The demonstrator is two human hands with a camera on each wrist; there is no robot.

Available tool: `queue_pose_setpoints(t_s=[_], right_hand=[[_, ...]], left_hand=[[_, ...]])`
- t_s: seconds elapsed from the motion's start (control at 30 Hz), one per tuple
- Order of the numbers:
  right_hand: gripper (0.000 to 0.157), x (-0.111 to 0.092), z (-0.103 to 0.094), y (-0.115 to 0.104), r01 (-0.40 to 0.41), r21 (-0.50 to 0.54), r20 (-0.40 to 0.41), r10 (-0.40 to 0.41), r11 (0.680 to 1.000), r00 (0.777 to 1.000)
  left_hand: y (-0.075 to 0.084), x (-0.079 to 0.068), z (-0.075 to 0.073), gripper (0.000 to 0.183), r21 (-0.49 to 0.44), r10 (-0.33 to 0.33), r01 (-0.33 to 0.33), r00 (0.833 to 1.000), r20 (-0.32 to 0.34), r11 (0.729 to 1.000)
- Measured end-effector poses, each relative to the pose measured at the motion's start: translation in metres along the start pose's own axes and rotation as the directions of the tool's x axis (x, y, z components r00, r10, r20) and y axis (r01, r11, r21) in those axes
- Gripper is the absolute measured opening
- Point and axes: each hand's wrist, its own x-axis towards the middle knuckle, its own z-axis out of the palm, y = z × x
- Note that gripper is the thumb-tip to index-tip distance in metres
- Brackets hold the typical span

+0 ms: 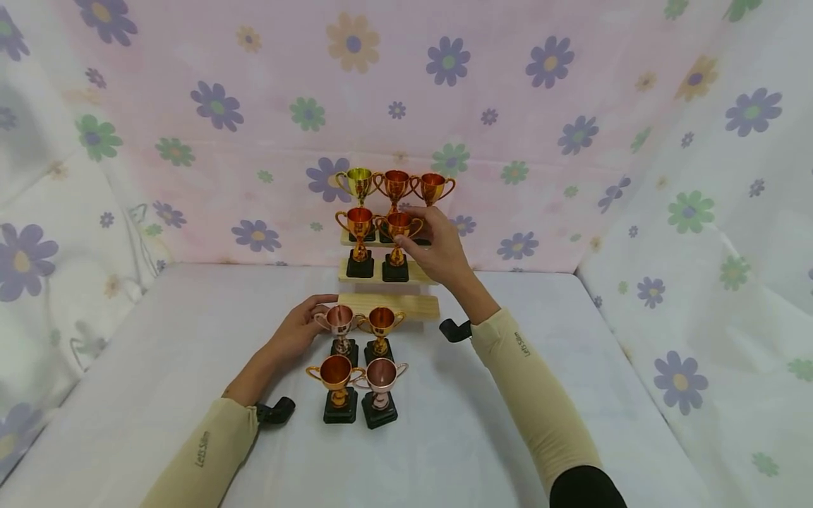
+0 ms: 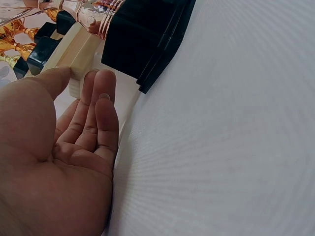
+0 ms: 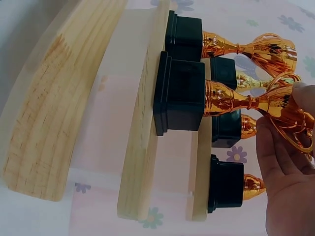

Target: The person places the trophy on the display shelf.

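A three-tier wooden stand (image 1: 389,306) is near the back of the table. On its middle step, my right hand (image 1: 441,247) pinches the bowl of a small gold trophy cup (image 1: 397,227), whose black base (image 3: 182,96) sits upright on the wood. Left of it stands another gold trophy cup (image 1: 360,224). Three more trophy cups line the top step, one yellower gold cup (image 1: 358,182) at the left. My left hand (image 1: 297,331) holds the left end of the bottom step (image 2: 81,49) between thumb and fingers.
In front of the stand, several trophy cups are grouped on the white table (image 1: 508,423): a rose-toned cup (image 1: 340,321), a gold cup (image 1: 382,322), another gold cup (image 1: 335,372) and a pale pink cup (image 1: 381,376). A flowered cloth (image 1: 394,134) hangs behind.
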Motion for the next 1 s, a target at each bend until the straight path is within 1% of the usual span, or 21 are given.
queue_pose_setpoints(t_s=[0.13,0.37,0.6,0.77,0.9,1.0], right_hand=[[0.053,0.001,0.001,0.000,0.012,0.016,-0.003,-0.012,1.000,1.000],[0.054,0.002,0.004,0.002,0.000,0.028,-0.010,0.001,1.000,1.000],[0.054,0.001,0.006,0.004,0.001,0.032,-0.018,-0.001,0.999,1.000],[0.056,0.000,0.002,0.004,-0.003,0.023,-0.015,0.003,1.000,1.000],[0.062,-0.005,0.001,0.006,-0.030,0.065,-0.019,0.032,0.997,0.999],[0.066,-0.012,0.003,0.008,-0.051,0.104,-0.031,0.055,0.993,0.998]], left_hand=[[0.002,-0.001,-0.001,0.054,-0.010,0.004,-0.004,1.000,0.004,1.000],[0.003,-0.003,-0.001,0.053,-0.038,0.015,-0.015,1.000,0.005,0.999],[-0.004,0.001,0.000,0.053,-0.027,0.026,-0.025,1.000,0.008,0.999],[-0.005,0.004,0.001,0.052,-0.028,0.025,-0.025,1.000,0.002,0.999],[-0.006,0.006,0.001,0.052,-0.017,0.026,-0.026,1.000,-0.008,1.000],[-0.007,0.003,0.000,0.053,-0.004,0.024,-0.024,1.000,0.000,1.000]])
